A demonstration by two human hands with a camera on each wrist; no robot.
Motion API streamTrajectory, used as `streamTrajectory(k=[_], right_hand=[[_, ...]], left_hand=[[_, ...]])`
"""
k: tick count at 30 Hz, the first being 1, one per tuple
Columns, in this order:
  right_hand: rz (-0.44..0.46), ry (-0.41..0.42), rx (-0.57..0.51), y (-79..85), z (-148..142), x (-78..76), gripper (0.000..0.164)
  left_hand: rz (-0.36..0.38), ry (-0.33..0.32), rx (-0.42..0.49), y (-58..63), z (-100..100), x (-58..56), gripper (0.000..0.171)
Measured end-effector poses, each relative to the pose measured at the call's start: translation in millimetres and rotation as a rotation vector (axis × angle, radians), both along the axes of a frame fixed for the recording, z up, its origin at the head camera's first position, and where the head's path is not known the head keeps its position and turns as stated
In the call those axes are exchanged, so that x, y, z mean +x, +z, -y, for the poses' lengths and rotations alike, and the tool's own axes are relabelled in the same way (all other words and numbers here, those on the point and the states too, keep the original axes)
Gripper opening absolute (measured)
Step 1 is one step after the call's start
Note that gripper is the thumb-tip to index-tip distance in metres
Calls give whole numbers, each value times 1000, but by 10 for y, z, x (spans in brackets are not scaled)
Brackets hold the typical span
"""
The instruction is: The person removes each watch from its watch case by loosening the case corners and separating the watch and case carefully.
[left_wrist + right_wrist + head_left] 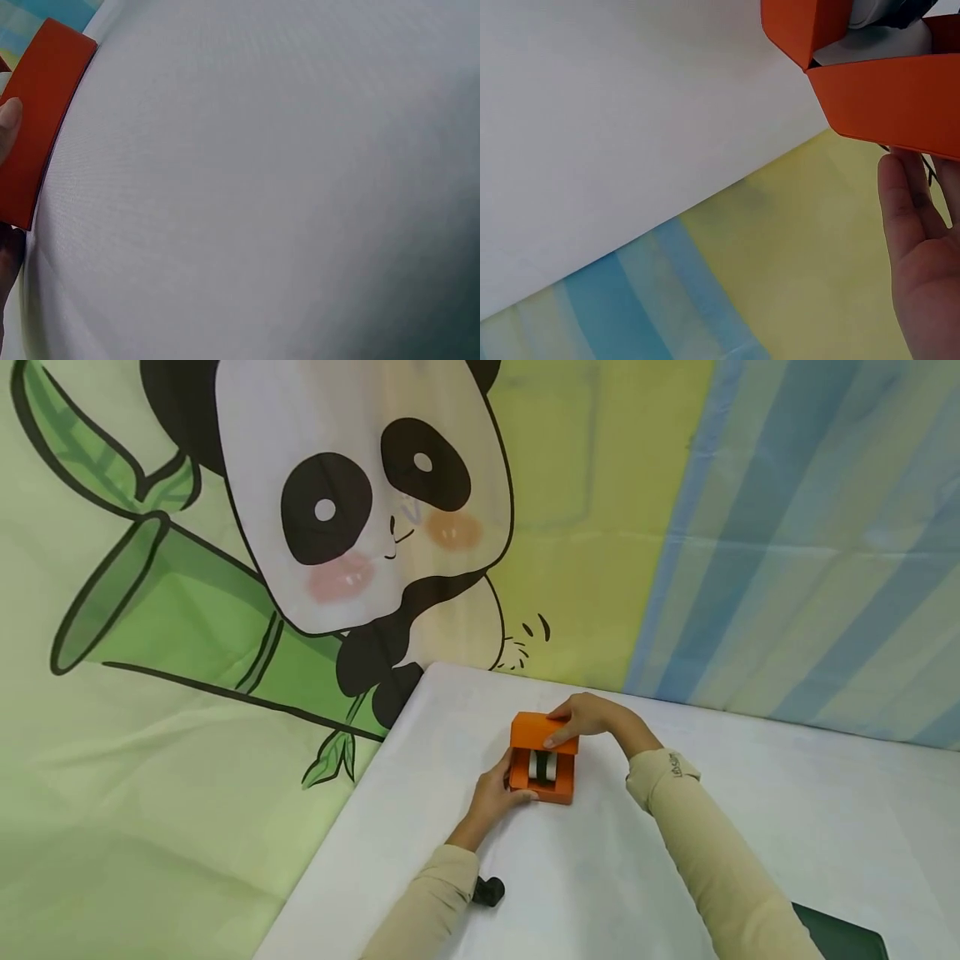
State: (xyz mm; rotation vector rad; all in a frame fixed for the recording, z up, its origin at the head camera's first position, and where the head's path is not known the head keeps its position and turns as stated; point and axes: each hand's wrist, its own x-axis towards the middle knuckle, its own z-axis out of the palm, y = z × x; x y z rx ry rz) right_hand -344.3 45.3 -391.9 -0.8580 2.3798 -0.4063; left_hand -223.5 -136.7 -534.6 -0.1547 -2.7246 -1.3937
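Note:
An orange box (556, 796) sits near the far corner of the table, its hinged lid (530, 732) raised partway. Inside lies a white roll (551, 766) with a black band around its middle. My left hand (492, 797) grips the box's left side, thumb along the near edge; the left wrist view shows that thumb (9, 124) against the orange wall. With my right hand (592, 716) I pinch the lid, thumb on its front face and fingers at the back. In the right wrist view the fingers (904, 206) reach behind the lid (892, 101).
A small black object (489, 892) lies beside my left sleeve. At the lower right, a dark green flat object (840, 935) is partly covered by my right sleeve. The white table (600, 877) meets a printed panda curtain (442, 610) along its left and far edges.

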Motion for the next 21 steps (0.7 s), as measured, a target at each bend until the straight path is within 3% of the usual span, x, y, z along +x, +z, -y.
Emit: streamTrajectory(k=[21], right_hand=[[95, -85, -97, -27, -60, -117, 67]], left_hand=[[-18, 7, 22, -14, -1, 18, 96]])
